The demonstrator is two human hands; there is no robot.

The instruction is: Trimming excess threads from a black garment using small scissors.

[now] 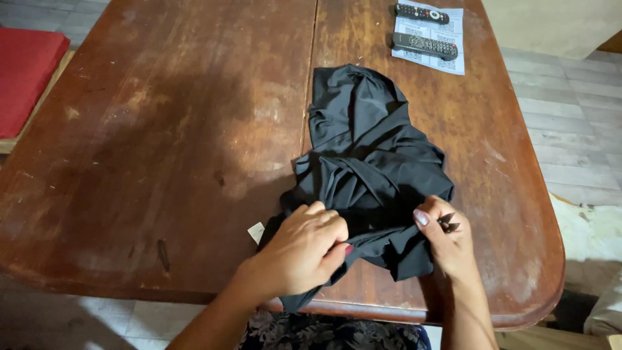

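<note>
You've got open table (162,129) left of the black garment (369,162); far right blocked (two remotes (424,29) on paper (453,65)).

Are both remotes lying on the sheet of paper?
Yes: the two remotes lie side by side on the white paper at the table's far edge.

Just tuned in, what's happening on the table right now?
A person is handling a crumpled black garment on a worn wooden table. The left hand and the right hand both pinch its near edge, by the table's front. Two remote controls lie on a printed sheet at the far side.
</note>
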